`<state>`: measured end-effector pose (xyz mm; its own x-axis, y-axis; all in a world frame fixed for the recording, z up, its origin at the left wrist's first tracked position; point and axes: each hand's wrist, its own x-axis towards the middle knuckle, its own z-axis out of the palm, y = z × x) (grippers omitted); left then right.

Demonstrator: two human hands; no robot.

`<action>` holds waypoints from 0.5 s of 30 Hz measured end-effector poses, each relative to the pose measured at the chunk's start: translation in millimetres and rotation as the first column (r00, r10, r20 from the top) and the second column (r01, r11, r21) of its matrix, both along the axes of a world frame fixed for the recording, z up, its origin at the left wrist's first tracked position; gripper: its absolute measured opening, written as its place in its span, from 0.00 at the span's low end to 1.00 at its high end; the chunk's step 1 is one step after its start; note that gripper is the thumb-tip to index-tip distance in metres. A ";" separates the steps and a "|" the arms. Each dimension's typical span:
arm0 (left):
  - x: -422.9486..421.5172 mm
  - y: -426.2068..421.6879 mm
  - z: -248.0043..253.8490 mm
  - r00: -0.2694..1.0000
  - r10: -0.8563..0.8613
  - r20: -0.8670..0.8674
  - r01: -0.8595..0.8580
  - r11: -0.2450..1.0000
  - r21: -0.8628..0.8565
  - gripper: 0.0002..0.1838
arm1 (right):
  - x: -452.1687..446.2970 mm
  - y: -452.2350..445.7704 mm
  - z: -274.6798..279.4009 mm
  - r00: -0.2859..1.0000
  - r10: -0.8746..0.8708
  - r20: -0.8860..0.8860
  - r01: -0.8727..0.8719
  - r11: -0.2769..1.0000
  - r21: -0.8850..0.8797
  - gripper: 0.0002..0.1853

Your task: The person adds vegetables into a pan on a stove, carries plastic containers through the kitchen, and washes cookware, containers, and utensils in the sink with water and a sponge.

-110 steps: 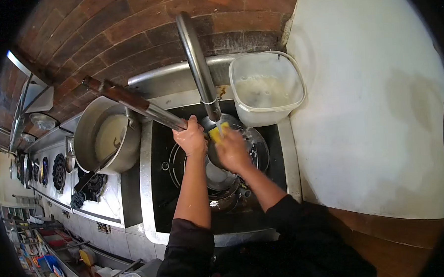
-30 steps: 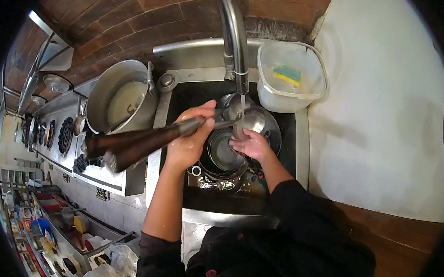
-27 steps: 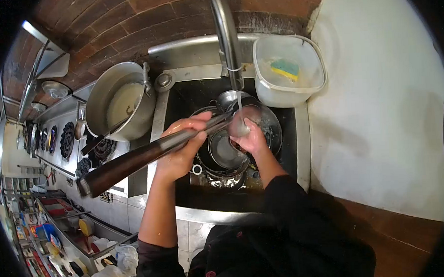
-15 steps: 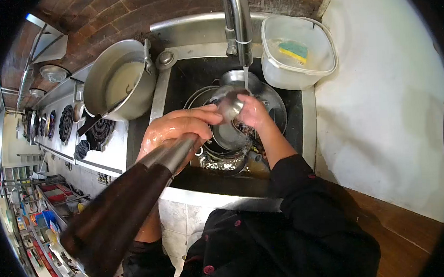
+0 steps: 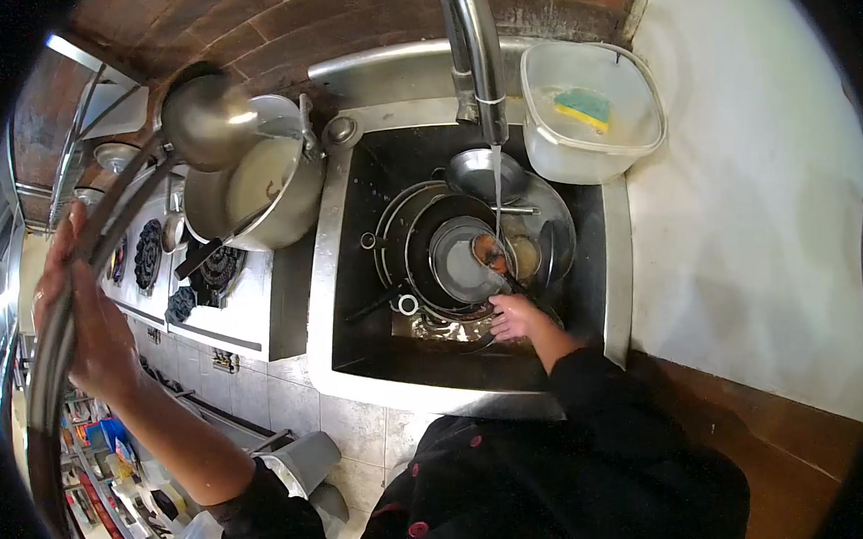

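At the far left my left hand (image 5: 92, 332) is closed round the long handles of steel utensils. One ends in a round ladle bowl (image 5: 208, 122), raised in front of the big pot and blurred. My right hand (image 5: 517, 320) is low in the black sink (image 5: 378, 363), its fingers curled by the dark handle of a round utensil with an orange-brown inside (image 5: 490, 253). Just what its fingertips grip is hidden. Water runs from the faucet (image 5: 487, 103) onto stacked pans and bowls, among them a steel bowl (image 5: 485, 176).
A white plastic tub (image 5: 595, 152) with a green and yellow sponge (image 5: 583, 109) stands at the sink's back right. Left of the sink is a large pot (image 5: 255, 195) of whitish liquid, beside stove burners (image 5: 149, 253). A grey bin (image 5: 305, 463) stands on the floor, lower left.
The ladle has swung out of the sink to the upper left with my left hand. My right hand has left its bowl and moved down among the pans. The sponge now lies in the tub.
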<state>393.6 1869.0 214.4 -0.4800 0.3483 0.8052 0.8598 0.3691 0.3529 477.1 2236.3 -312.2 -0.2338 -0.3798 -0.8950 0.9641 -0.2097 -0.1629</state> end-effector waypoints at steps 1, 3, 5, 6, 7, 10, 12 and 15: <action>-10.0 -8.2 -4.0 0.994 0.095 -0.046 -0.091 0.994 0.067 0.09 | 4.8 -9.3 -5.4 0.993 -0.111 0.048 0.112 0.994 -0.011 0.47; -38.0 -27.7 -33.6 0.965 0.261 -0.038 -0.256 0.961 0.109 0.08 | 7.7 -27.1 -27.0 0.960 -0.245 0.135 0.249 0.969 -0.007 0.48; -60.5 -47.2 -66.6 0.786 0.602 -0.141 -0.606 0.795 0.011 0.10 | 9.5 -39.7 -37.2 0.886 -0.423 0.190 0.432 0.902 -0.002 0.47; -71.2 -55.8 -84.7 0.774 0.628 -0.077 -0.626 0.778 0.053 0.11 | 9.6 -46.9 -39.9 0.881 -0.430 0.199 0.438 0.899 0.002 0.47; -81.6 -64.4 -102.8 0.761 0.649 -0.012 -0.645 0.758 0.096 0.12 | 9.2 -55.3 -42.4 0.794 -0.568 0.217 0.575 0.817 0.035 0.46; -104.0 -81.0 -146.8 0.735 0.580 0.351 -0.678 0.621 0.393 0.13 | 2.4 -72.3 -38.5 0.602 -0.762 0.239 0.763 0.637 0.108 0.44; -114.2 -117.1 -177.0 0.743 0.650 0.157 -0.669 0.715 0.204 0.14 | 1.2 -77.0 -40.2 0.534 -0.826 0.178 0.810 0.561 0.171 0.43; -114.5 -110.0 -184.3 0.565 0.708 0.424 -0.797 0.602 0.057 0.18 | -1.8 -76.7 -42.1 0.532 -0.836 0.131 0.812 0.548 0.199 0.43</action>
